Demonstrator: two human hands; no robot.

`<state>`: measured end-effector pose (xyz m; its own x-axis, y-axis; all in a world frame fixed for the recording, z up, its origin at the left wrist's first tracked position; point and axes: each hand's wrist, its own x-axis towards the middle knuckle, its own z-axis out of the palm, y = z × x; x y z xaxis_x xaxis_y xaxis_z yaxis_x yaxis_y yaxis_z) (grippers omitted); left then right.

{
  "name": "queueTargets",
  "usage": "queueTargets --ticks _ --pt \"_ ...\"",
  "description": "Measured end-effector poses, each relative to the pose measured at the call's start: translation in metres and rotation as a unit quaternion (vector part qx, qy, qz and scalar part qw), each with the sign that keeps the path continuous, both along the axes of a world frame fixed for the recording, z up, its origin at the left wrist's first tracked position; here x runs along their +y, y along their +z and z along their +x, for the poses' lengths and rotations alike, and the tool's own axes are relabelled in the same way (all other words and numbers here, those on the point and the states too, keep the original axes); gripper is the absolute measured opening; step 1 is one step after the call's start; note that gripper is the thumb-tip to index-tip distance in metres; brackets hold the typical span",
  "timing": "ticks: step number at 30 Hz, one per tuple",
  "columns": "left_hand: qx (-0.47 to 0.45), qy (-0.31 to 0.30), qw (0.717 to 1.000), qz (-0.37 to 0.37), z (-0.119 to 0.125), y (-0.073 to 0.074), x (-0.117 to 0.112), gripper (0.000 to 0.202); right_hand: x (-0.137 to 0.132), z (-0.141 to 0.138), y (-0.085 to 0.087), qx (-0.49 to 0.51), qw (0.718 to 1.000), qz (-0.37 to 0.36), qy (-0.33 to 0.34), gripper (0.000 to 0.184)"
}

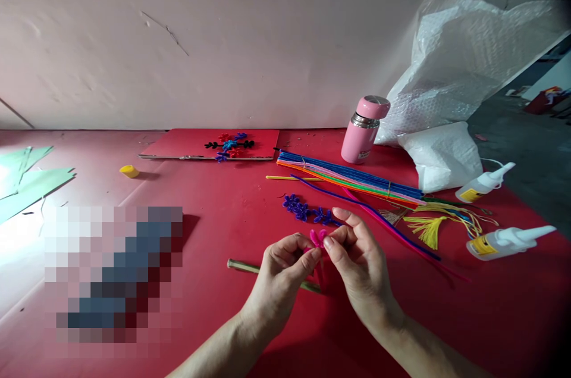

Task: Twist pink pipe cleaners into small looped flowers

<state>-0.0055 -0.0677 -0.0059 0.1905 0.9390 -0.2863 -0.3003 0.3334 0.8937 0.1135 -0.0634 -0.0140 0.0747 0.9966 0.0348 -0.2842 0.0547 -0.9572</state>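
Both hands meet over the red table (223,211), pinching a small looped pink pipe cleaner (318,237). My left hand (281,280) grips it from the left with thumb and fingers curled. From the right, my right hand (359,262) pinches it with thumb and forefinger. Just beyond the hands lie purple pipe-cleaner flowers (303,209). A thin green stick (250,268) lies on the table under my left hand.
A bundle of coloured pipe cleaners (352,178), a pink flask (363,129), two glue bottles (506,242), a yellow tassel (426,229) and bubble wrap (459,68) sit to the right. A red card with flowers (178,144) lies at the back. Green paper (27,181) lies far left.
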Motion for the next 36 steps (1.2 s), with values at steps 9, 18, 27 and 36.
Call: queueTargets --ticks 9,18,27,36 --pt "-0.032 0.013 0.999 0.001 -0.001 0.004 0.003 0.014 -0.001 0.008 0.001 -0.05 0.998 0.0 0.039 0.037" --pt "-0.026 -0.018 0.999 -0.037 -0.008 0.003 0.004 0.021 0.001 0.011 -0.001 -0.066 0.996 0.017 0.056 0.037" --pt "-0.047 -0.001 0.999 0.004 -0.007 0.008 0.006 0.014 0.001 0.009 0.002 -0.02 0.999 -0.008 0.046 0.037" --pt "-0.111 -0.027 0.993 -0.022 -0.008 0.004 0.008 0.016 0.004 0.009 0.002 0.121 0.985 -0.098 0.076 0.046"
